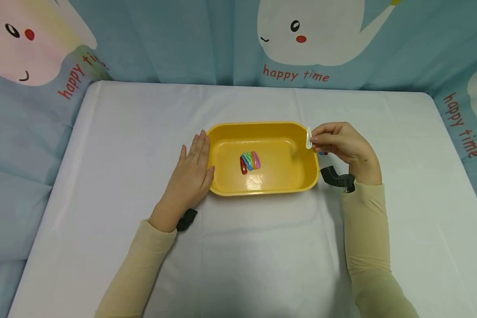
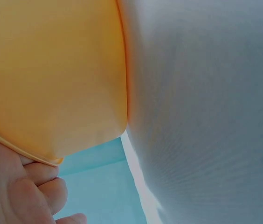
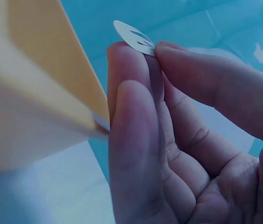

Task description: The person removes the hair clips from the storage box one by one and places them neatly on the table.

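Observation:
A yellow basin (image 1: 264, 185) stands on the white table. Inside it lies a small group of snap hair clips (image 1: 249, 161) in red, blue, green, orange and pink. My left hand (image 1: 191, 170) rests with straight fingers along the basin's left rim. In the left wrist view, the fingers (image 2: 43, 186) touch the underside of that rim. Between thumb and fingertips my right hand (image 1: 343, 143) pinches a white snap hair clip (image 1: 308, 138), held at the basin's right rim. The right wrist view shows that clip (image 3: 134, 38) tilted between the fingertips.
Small blue and red pieces (image 1: 323, 153) peek out below the right hand, mostly hidden by it. Black wrist straps (image 1: 338, 179) sit on both wrists. A light blue curtain (image 1: 183, 39) with cartoon prints borders the table (image 1: 254, 247) at the back and sides.

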Demonstrator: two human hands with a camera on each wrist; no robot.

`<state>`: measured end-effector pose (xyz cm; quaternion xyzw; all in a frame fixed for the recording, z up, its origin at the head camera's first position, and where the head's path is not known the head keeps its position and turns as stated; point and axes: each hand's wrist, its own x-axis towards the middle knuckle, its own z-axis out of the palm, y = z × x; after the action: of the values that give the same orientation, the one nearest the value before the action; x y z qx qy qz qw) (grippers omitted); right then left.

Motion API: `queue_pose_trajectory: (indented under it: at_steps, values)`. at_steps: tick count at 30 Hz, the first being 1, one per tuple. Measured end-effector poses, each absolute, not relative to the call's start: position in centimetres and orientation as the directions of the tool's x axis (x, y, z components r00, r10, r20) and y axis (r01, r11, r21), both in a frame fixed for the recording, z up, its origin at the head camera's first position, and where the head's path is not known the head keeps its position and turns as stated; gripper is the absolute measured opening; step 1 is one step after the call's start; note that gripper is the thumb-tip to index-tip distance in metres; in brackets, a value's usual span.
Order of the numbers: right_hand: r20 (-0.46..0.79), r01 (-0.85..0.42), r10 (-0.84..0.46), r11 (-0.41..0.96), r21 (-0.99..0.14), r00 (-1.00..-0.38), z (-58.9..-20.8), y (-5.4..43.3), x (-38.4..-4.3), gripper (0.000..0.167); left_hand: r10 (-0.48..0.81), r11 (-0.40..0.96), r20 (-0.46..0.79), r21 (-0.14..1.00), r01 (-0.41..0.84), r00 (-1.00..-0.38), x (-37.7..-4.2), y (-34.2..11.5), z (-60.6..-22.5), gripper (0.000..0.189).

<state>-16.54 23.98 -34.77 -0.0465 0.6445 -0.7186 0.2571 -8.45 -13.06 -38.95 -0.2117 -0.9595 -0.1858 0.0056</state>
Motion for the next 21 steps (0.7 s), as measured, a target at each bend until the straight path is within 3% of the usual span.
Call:
queue_pose_trajectory:
  at_steps: [21]
  values:
    - [-0.290,0.335,-0.342,-0.080,-0.939,-0.894,-34.7,26.1,-16.5,0.021,0.397,0.844,0.082,0.359,0.398,-0.914,-8.5,-13.0,-38.9,0.064]
